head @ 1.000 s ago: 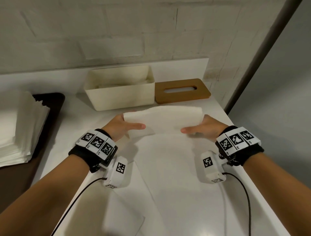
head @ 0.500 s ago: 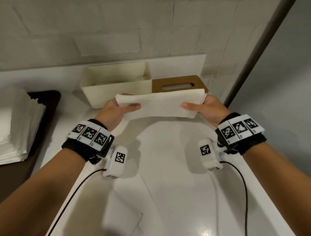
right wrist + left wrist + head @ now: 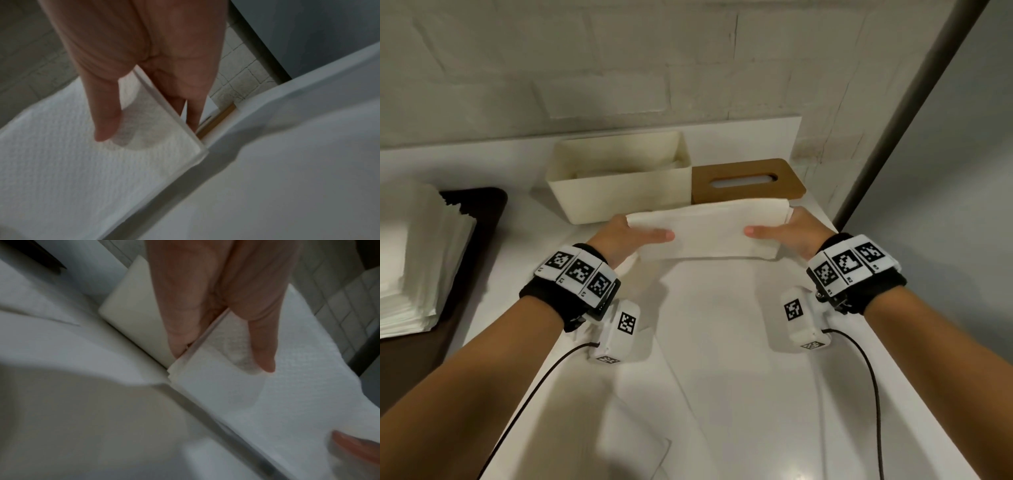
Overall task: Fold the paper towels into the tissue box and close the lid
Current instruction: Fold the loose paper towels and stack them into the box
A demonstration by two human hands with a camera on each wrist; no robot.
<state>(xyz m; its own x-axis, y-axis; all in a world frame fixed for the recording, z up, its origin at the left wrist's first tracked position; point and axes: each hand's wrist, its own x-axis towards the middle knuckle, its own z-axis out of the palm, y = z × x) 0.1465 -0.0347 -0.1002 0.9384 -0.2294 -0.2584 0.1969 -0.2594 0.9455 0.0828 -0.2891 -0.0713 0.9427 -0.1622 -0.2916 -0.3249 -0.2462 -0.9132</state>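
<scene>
— Where's the towel (image 3: 705,233)?

— I see it folded, held off the table (image 3: 722,342), just near of the box (image 3: 616,178) and lid (image 3: 746,180).

— Hands?

— Left hand (image 3: 619,240) and right hand (image 3: 791,236) each pinch an end, thumb on top. The box seems to hold paper; it's blurry.

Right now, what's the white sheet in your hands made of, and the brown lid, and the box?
The folded paper towel looks like soft embossed paper: dimpled texture, thumb shadows showing through. The brown lid looks like wood or bamboo, matte, though the grain is unclear. The tissue box seems smooth cream plastic, maybe painted metal.
</scene>
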